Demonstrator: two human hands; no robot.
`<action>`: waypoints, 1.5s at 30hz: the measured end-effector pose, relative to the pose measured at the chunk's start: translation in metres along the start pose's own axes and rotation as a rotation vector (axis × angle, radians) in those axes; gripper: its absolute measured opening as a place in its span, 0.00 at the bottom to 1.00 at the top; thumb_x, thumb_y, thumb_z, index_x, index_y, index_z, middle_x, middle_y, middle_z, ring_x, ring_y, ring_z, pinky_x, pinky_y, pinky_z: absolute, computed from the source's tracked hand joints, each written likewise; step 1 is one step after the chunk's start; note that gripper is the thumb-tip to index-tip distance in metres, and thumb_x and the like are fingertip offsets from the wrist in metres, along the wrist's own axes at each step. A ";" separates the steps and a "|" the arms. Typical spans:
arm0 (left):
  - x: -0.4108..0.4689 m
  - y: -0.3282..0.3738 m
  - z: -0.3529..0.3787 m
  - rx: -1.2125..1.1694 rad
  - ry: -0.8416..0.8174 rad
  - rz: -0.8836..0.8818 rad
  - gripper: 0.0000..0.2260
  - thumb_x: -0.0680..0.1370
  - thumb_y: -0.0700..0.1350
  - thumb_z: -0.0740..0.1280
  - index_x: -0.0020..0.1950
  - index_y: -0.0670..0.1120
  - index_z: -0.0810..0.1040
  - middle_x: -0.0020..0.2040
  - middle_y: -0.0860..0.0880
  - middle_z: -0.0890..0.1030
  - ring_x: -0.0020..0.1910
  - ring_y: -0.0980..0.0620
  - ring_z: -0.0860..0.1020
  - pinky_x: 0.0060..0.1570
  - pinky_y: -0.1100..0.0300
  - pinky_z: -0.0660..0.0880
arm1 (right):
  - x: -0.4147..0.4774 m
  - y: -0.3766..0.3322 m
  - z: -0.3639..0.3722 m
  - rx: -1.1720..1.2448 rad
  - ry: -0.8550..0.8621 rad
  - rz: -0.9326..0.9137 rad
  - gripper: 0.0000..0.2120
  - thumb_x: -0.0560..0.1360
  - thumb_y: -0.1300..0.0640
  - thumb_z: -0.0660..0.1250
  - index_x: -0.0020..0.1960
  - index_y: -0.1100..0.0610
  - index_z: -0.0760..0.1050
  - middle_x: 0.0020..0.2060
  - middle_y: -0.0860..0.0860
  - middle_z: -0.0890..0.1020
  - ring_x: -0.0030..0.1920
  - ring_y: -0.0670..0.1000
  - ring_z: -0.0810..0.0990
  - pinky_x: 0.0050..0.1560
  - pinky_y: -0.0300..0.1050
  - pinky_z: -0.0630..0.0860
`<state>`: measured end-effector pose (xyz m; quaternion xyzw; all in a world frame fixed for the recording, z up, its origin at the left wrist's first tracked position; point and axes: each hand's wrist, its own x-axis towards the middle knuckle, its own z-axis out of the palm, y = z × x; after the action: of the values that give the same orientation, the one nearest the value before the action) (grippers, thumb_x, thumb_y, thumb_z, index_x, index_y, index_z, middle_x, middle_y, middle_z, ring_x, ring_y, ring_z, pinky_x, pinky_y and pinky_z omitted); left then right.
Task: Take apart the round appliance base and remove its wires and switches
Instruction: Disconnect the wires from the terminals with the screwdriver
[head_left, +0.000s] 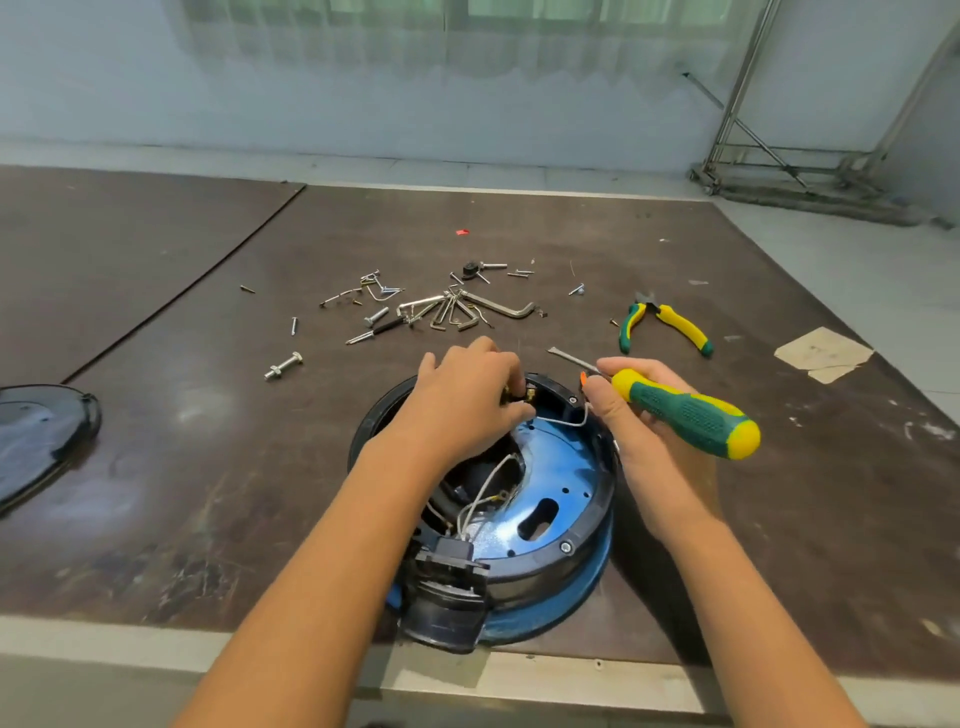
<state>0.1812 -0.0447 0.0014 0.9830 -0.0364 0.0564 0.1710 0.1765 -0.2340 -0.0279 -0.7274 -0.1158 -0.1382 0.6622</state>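
Round blue base (561, 467) open, white wires (488, 488) exposed inside.

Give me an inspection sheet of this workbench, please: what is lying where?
Surface: dark brown table, scuffed and scratched.
Job's things: round appliance base opened, blue plate showing; black plastic block at its near rim; screwdriver.
Clutter: pliers, hex keys, loose screws and bolts, paper scrap, dark cover at the left edge.
Hands: left hand grips a brass-tipped part at the base's far rim; right hand holds the screwdriver.
Cables: white wires loop inside the base.
Surroundings: pale wall, curtained window, metal frame on the floor at right.
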 end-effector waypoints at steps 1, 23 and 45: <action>0.003 0.000 0.001 -0.008 -0.002 0.018 0.08 0.75 0.59 0.70 0.47 0.58 0.74 0.58 0.53 0.73 0.59 0.49 0.73 0.66 0.42 0.66 | 0.004 0.000 -0.003 -0.004 -0.009 -0.014 0.06 0.76 0.52 0.75 0.53 0.47 0.82 0.43 0.46 0.86 0.45 0.45 0.86 0.45 0.37 0.81; 0.004 -0.009 0.020 -0.048 0.163 0.096 0.06 0.78 0.56 0.67 0.44 0.56 0.75 0.57 0.56 0.74 0.60 0.54 0.71 0.61 0.49 0.63 | 0.012 -0.005 -0.015 0.088 -0.150 0.089 0.05 0.69 0.60 0.73 0.45 0.56 0.83 0.37 0.55 0.87 0.38 0.52 0.86 0.43 0.43 0.83; 0.011 -0.011 0.018 -0.108 0.100 0.144 0.08 0.77 0.54 0.70 0.40 0.55 0.76 0.66 0.60 0.76 0.65 0.57 0.70 0.66 0.47 0.62 | 0.022 0.002 -0.042 -0.019 -0.391 0.054 0.08 0.72 0.57 0.75 0.50 0.51 0.86 0.44 0.50 0.88 0.48 0.48 0.86 0.47 0.40 0.80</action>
<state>0.1950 -0.0406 -0.0175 0.9631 -0.1014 0.1157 0.2208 0.1963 -0.2765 -0.0186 -0.7493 -0.2215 0.0226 0.6236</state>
